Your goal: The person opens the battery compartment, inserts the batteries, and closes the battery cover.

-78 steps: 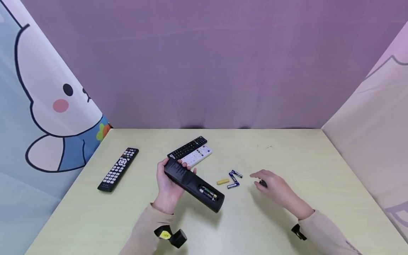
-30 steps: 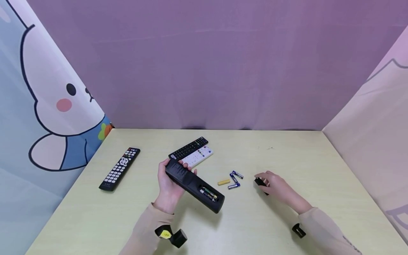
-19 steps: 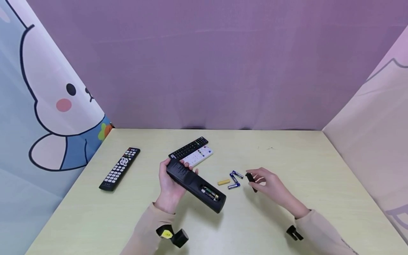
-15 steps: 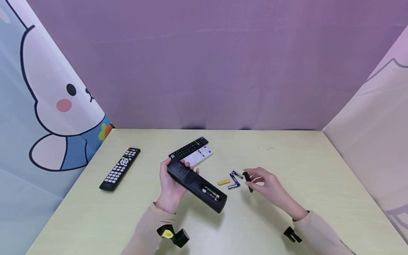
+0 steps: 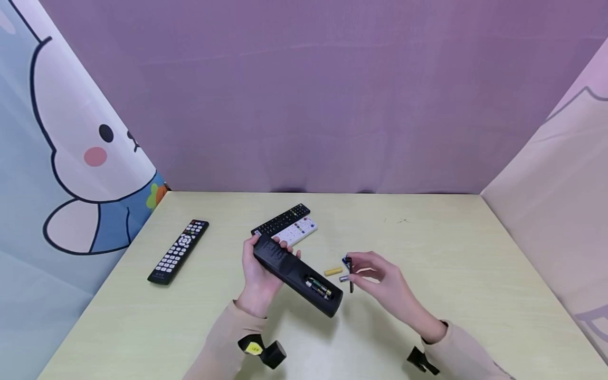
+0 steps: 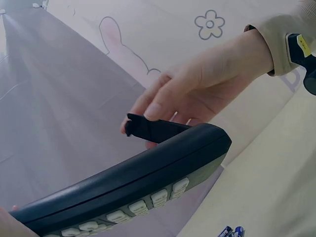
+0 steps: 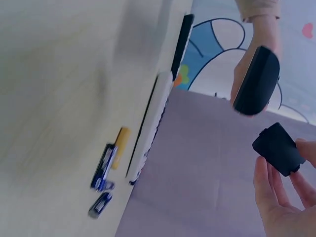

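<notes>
Two tan sleeves (image 5: 214,338) come in from the bottom edge, a black wrist camera (image 5: 273,354) on the left one. Just above, in the lower middle, the left hand (image 5: 258,287) has its fingers curled round the upper end of a black remote (image 5: 290,269), back upward, with a pair of batteries (image 5: 318,288) showing in its open compartment; it has drifted slightly rightward over the last second. The right hand (image 5: 387,290) pinches a small black cover (image 5: 351,282) between thumb and fingers. A second ago that cover was well over to the right; now, seen edge-on, it is just beside the remote's lower end, apart from it in the right wrist view. Beyond lie a yellow battery (image 5: 333,271) and loose blue batteries (image 7: 102,167), though the hand now partly hides the blue ones from the head view. A white-buttoned remote (image 5: 178,253) rests at the left of the desk (image 5: 437,232); farther off, near the centre, a white remote (image 5: 298,230) and a dark remote (image 5: 281,220) lie side by side, all three as before. Purple cloth (image 5: 323,105) hangs behind.
</notes>
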`<state>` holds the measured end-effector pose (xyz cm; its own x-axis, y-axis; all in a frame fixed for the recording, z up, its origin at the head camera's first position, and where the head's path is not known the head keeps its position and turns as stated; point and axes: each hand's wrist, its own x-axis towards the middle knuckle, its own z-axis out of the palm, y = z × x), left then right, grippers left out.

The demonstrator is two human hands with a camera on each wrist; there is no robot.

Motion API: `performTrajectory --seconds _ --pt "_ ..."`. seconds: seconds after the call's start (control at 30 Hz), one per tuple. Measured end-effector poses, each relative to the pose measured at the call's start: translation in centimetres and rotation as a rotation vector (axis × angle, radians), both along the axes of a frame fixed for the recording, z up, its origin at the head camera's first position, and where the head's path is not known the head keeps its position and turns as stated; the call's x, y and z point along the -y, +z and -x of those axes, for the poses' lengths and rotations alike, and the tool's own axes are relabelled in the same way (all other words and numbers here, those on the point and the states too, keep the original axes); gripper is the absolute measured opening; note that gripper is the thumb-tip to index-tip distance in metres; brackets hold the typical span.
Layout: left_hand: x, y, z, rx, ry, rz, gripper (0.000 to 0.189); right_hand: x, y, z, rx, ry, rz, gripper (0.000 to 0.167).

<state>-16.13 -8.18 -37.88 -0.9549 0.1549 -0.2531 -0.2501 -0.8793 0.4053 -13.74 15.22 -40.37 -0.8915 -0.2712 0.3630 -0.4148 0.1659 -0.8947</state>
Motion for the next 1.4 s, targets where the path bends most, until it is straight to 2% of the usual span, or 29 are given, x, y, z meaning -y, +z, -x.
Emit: performTrajectory --seconds 0.23,0.53,0.83,1.07,1.3,1.4 --pt "-0.4 0.1 0.0 -0.004 0.004 0.009 0.032 1.5 0.6 -0.9 -0.045 0.030 0.064 0.036" --pt "-0.7 0.0 0.0 -0.006 0.008 0.028 0.032 2.7 0.5 -1.0 -0.072 0.074 0.061 0.035" --pt "-0.7 0.1 0.0 0.003 0.013 0.045 0.031 3.1 0.4 -0.9 -0.138 0.072 -0.017 0.034" --pt "-0.7 0.3 0.1 0.011 0.008 0.062 0.030 3.3 0.3 -0.7 -0.152 0.052 -0.116 0.032" --pt "-0.9 0.4 0.0 0.011 0.000 0.097 0.029 4.0 1.4 -1.0 -0.212 0.073 -0.185 0.031" --pt "-1.0 0.4 -0.1 0.008 0.003 0.106 0.029 4.0 1.3 -0.9 -0.239 0.083 -0.204 0.032"
